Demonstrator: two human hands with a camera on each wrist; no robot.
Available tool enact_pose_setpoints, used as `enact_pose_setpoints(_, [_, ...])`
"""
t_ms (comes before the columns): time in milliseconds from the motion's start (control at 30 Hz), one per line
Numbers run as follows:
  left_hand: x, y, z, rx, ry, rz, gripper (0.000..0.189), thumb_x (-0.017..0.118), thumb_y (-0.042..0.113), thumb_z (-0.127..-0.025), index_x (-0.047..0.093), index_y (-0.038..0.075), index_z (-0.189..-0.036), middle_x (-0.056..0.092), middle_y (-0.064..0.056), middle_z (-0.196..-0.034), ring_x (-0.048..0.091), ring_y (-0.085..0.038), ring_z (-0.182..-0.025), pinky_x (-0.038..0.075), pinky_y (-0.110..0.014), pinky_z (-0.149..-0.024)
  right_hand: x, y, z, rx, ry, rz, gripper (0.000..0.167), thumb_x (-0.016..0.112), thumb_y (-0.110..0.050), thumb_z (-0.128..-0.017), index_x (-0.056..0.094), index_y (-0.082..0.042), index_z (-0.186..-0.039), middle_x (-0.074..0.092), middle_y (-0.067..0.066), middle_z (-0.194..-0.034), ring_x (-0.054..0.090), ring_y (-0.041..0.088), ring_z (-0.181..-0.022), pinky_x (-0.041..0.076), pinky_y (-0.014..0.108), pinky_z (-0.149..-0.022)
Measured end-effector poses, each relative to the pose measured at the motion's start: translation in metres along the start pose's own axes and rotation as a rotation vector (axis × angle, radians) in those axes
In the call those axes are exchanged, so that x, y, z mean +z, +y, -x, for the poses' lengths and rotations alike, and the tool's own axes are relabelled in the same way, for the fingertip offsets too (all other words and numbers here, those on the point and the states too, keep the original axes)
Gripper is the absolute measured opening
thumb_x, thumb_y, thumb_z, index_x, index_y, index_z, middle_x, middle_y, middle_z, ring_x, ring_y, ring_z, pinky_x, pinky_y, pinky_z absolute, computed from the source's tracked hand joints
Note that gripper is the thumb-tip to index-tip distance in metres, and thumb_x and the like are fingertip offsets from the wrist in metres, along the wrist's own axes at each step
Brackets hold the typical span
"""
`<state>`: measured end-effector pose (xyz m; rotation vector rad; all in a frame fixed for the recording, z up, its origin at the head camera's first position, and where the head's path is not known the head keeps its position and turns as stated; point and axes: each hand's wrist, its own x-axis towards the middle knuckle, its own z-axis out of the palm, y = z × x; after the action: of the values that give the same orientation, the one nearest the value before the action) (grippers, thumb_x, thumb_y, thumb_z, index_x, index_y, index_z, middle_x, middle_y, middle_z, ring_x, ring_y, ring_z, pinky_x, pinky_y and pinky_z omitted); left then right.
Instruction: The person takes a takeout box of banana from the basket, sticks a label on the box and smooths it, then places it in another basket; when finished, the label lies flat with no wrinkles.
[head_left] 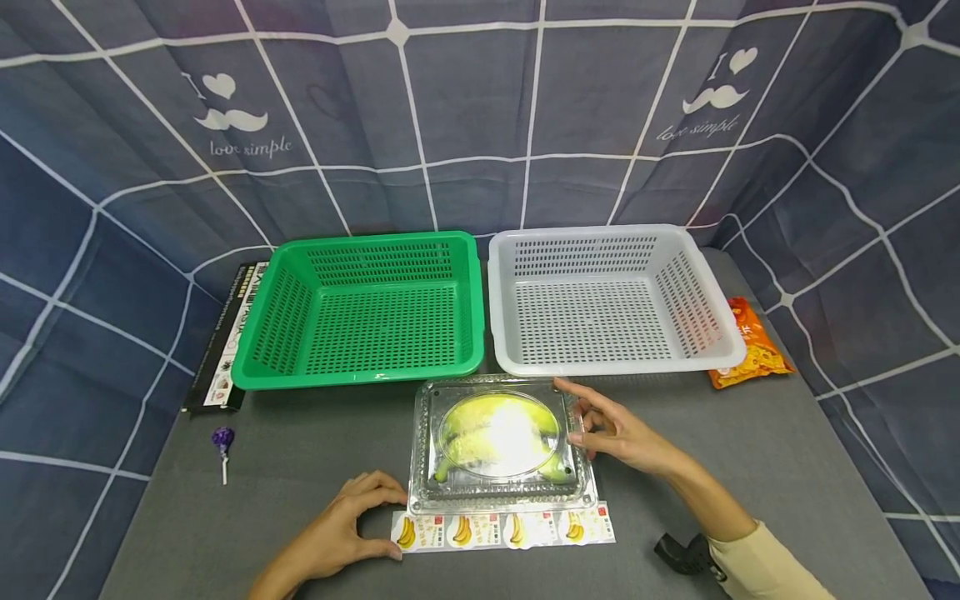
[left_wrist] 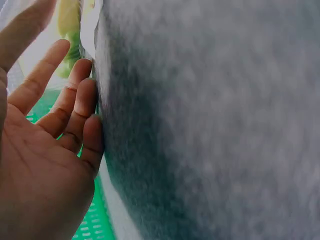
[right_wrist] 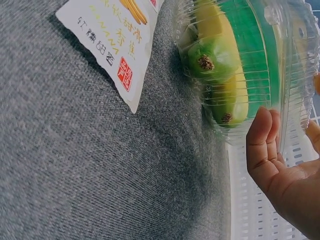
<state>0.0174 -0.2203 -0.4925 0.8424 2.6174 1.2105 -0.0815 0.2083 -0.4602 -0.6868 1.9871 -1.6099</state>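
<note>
A clear plastic clamshell box (head_left: 498, 492) with yellow-green bananas (head_left: 480, 421) inside lies on the grey table in the head view. My right hand (head_left: 611, 429) holds its right rim, index finger stretched toward the far corner and thumb at the edge. In the right wrist view the lower fingers (right_wrist: 265, 145) curl beside the rim, and banana ends (right_wrist: 212, 62) show through the wall. Against the box's near side lies a strip of banana labels (head_left: 502, 531). My left hand (head_left: 337, 525) rests by the strip's left end, fingers near the box corner, thumb apart from them, holding nothing.
Behind the box stand a green basket (head_left: 360, 379) and a white basket (head_left: 615, 367), side by side. An orange snack bag (head_left: 753, 346) lies at the right. On the left are a black-and-white box (head_left: 225, 350) and a purple lollipop (head_left: 222, 437). A checked curtain surrounds the table.
</note>
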Motion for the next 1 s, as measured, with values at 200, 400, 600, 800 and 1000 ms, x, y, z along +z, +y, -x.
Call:
enact_pose_setpoints(200, [0.008,-0.001,-0.003,0.038,-0.014,-0.084,0.048,0.083,0.042,-0.069,0.066,0.033,-0.114,0.055,0.014,-0.117,0.046,-0.002,-0.099,0.023,-0.024,-0.077,-0.001,0.001,0.002,-0.005,0.013,0.001,0.073,0.06,-0.005,-0.095,0.022,-0.015,-0.157,0.037,0.028,-0.121,0.055,0.025,-0.07,0.053,0.041,-0.063])
enact_pose_setpoints(400, [0.01,-0.001,-0.003,0.084,0.006,-0.107,0.043,0.085,0.036,-0.069,0.068,0.031,-0.109,0.055,0.015,-0.113,0.045,-0.002,-0.097,0.02,-0.022,-0.077,-0.001,0.001,0.002,0.006,0.013,-0.008,0.073,0.06,-0.005,-0.095,0.023,-0.016,-0.157,0.037,0.028,-0.119,0.057,0.02,-0.071,0.053,0.041,-0.063])
enact_pose_setpoints(600, [0.012,-0.003,-0.002,0.107,-0.031,-0.049,0.038,0.084,0.031,-0.071,0.069,0.036,-0.106,0.055,0.018,-0.106,0.042,0.001,-0.093,0.017,-0.024,-0.076,-0.001,0.001,0.002,0.009,0.009,-0.01,0.073,0.06,-0.006,-0.096,0.022,-0.016,-0.157,0.036,0.028,-0.119,0.058,0.018,-0.071,0.053,0.041,-0.064])
enact_pose_setpoints(800, [0.003,0.003,0.0,0.065,-0.182,0.118,0.029,0.077,0.028,-0.082,0.068,0.034,-0.108,0.057,0.017,-0.095,0.043,0.0,-0.086,0.018,-0.024,-0.078,-0.001,0.003,0.001,-0.007,0.004,-0.007,0.072,0.059,-0.005,-0.096,0.022,-0.017,-0.157,0.037,0.028,-0.118,0.058,0.023,-0.07,0.053,0.041,-0.063])
enact_pose_setpoints(1000, [-0.006,0.002,0.002,0.072,-0.313,0.377,0.029,0.069,0.008,-0.09,0.066,0.019,-0.117,0.06,0.0,-0.101,0.054,-0.008,-0.085,0.043,-0.022,-0.072,0.0,0.003,0.001,0.006,0.009,-0.013,0.072,0.059,-0.006,-0.096,0.023,-0.019,-0.157,0.036,0.03,-0.125,0.059,0.019,-0.071,0.054,0.042,-0.064])
